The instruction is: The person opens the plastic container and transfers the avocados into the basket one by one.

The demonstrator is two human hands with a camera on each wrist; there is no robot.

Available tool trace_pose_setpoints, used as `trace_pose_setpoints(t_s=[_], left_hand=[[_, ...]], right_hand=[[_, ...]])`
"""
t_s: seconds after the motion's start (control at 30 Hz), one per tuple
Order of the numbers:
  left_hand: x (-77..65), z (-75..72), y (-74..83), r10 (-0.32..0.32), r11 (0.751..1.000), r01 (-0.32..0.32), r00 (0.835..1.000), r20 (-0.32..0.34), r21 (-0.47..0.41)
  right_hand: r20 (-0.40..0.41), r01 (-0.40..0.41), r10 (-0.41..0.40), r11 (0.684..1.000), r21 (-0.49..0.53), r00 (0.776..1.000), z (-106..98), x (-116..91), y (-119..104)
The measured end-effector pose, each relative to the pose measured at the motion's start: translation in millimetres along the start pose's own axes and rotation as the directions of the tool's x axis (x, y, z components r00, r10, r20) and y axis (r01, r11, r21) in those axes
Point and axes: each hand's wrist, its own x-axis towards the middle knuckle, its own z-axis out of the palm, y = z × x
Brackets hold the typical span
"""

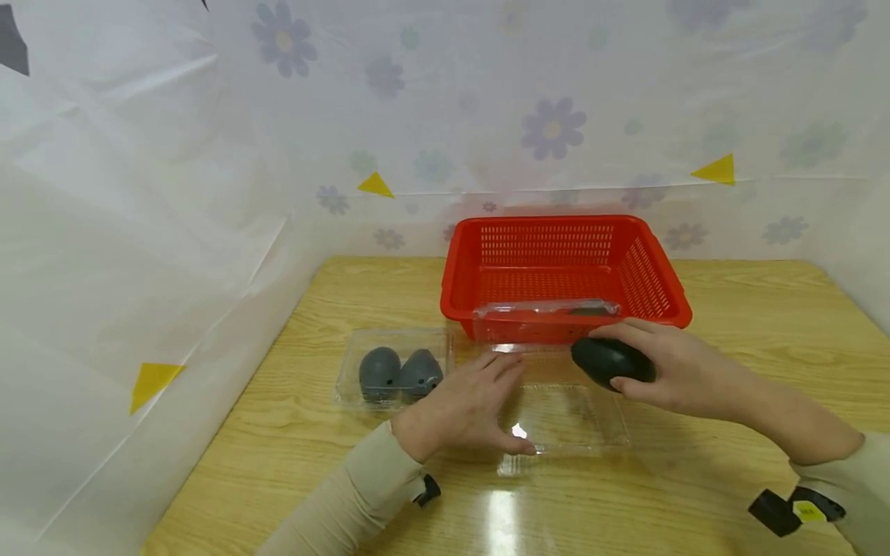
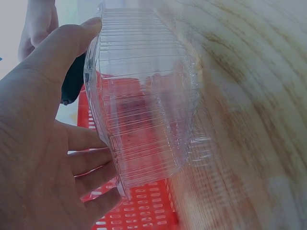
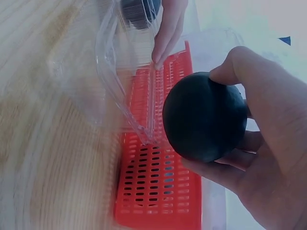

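Observation:
In my right hand [image 1: 667, 359] I hold a dark green, smooth avocado [image 3: 205, 117], thumb on one side and fingers on the other, above the right part of an opened clear plastic box [image 1: 556, 417]. The box's lid [image 1: 528, 332] stands raised at the back, in front of the red basket. My left hand [image 1: 473, 401] spans the left side of this box, its thumb at the near edge and fingers toward the hinge; the left wrist view has the box's ribbed wall [image 2: 139, 105] between thumb and fingers.
Left of the left hand stands another clear plastic box [image 1: 344, 390] with two grey-blue egg-shaped pieces [image 1: 379, 372]. A red perforated basket [image 1: 452, 297] sits at the back of the wooden table [image 1: 313, 479], with a dark thing inside partly hidden. A flowered sheet [image 1: 431, 93] hangs behind.

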Motion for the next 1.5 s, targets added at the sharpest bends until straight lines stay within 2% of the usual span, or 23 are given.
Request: trace_pose_setpoints(t_s=[0.47,0.7,0.93,1.3,1.5], left_hand=[[0.0,0.3,1.3,-0.003,1.000,0.003,1.000,0.005,0.018],[-0.3,-1.3,1.8,-0.008,1.000,0.008,1.000,0.017,0.008],[-1.3,-1.4,1.9,-0.002,1.000,0.001,1.000,0.009,0.010],[-1.5,-1.1,0.2,-0.002,1.000,0.002,1.000,0.024,-0.004],[0.1,-1.2,0.1,-0.006,1.000,0.006,0.999,0.033,-0.001]], right_hand=[[-0.006,-0.014,0.014,1.000,-0.028,1.000,-29.2,-23.5,19.4],[0.051,-0.087,0.090,0.994,-0.067,0.995,-42.6,-25.9,35.2],[0.006,-0.193,0.194,0.979,-0.061,0.981,-48.0,-18.4,48.7],[-0.031,-0.224,0.222,0.973,-0.048,0.974,-46.4,10.9,60.8],[-0.075,-0.275,0.272,0.961,-0.034,0.959,-38.0,23.2,71.7]])
